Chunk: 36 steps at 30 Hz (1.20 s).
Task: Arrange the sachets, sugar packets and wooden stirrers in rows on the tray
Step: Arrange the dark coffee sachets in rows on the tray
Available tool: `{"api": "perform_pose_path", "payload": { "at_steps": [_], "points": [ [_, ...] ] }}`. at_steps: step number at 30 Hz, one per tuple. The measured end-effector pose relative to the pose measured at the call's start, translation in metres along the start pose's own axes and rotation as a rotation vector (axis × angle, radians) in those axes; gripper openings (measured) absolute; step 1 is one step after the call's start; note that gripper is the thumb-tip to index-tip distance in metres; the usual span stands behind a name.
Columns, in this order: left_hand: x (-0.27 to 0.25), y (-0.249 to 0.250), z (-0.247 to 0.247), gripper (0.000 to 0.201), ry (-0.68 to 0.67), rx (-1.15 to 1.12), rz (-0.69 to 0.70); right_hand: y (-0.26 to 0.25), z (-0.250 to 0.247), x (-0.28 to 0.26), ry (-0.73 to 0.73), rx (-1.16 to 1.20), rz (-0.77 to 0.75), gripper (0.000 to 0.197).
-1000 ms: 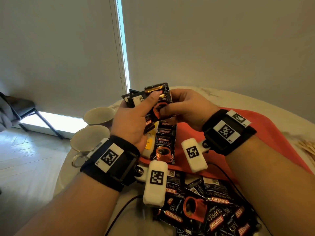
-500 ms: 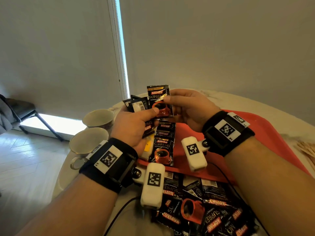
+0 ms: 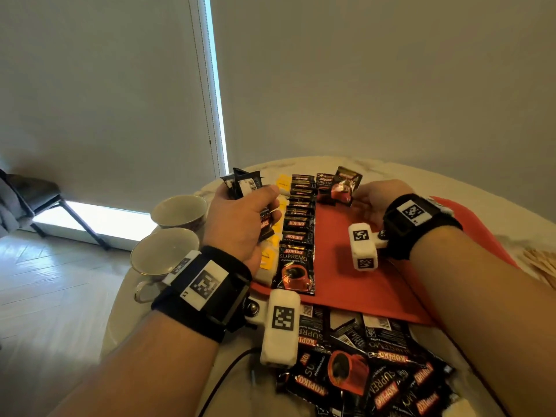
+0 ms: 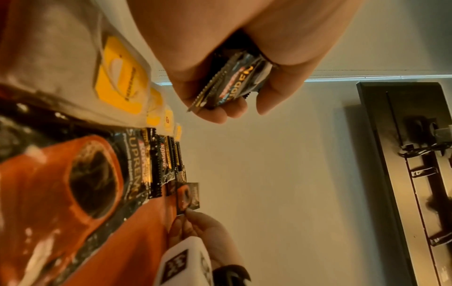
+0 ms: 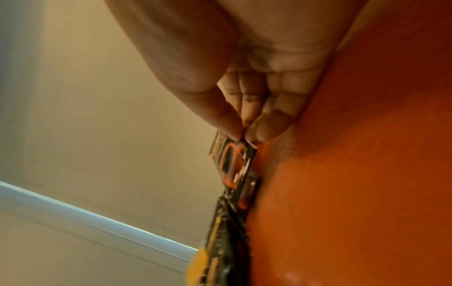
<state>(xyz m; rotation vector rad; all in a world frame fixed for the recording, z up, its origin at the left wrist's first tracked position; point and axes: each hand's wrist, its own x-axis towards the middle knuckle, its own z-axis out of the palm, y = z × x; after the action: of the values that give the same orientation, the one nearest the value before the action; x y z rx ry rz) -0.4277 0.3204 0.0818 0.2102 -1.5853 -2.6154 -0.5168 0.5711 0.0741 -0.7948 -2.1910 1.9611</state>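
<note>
The right hand's grip pinches one black foil coffee sachet just past the flat red tray's second row; next, lay it flat. The left hand clutches spare sachets.

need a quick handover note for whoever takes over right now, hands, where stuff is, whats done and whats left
Left hand: holds a small stack of black coffee sachets above the tray's left edge.
Right hand: fingers pinch one black coffee sachet at the far end of the flat red tray, beside a sachet already there.
Done: one overlapping row of coffee sachets runs down the tray's left side, with yellow sugar packets lined along its left.
Left: set down the held sachet, continue a second row from the loose pile of sachets on the near table, then lay the wooden stirrers, still off the tray at right.
</note>
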Motion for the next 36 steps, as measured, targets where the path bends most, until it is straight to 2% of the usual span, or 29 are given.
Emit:
{"api": "perform_pose_path", "payload": {
  "at_steps": [5,11,14,22,36],
  "points": [
    [0.000,0.002,0.000,0.028,-0.021,-0.012,0.005,-0.002,0.010,0.006,-0.024,-0.167,0.006,0.003],
    [0.000,0.002,0.001,0.027,-0.009,0.004,0.010,-0.010,0.018,0.009,-0.053,-0.248,-0.001,0.007],
    [0.001,0.002,0.001,0.026,-0.011,0.007,0.004,-0.012,0.019,0.010,-0.058,-0.266,0.012,0.002],
    [0.000,0.002,0.001,0.027,-0.016,0.008,0.004,-0.013,0.018,0.008,-0.058,-0.243,-0.007,0.008],
    [0.000,-0.001,0.002,0.033,-0.024,0.010,0.000,-0.012,0.020,0.002,-0.050,-0.259,0.026,0.003]
  ]
}}
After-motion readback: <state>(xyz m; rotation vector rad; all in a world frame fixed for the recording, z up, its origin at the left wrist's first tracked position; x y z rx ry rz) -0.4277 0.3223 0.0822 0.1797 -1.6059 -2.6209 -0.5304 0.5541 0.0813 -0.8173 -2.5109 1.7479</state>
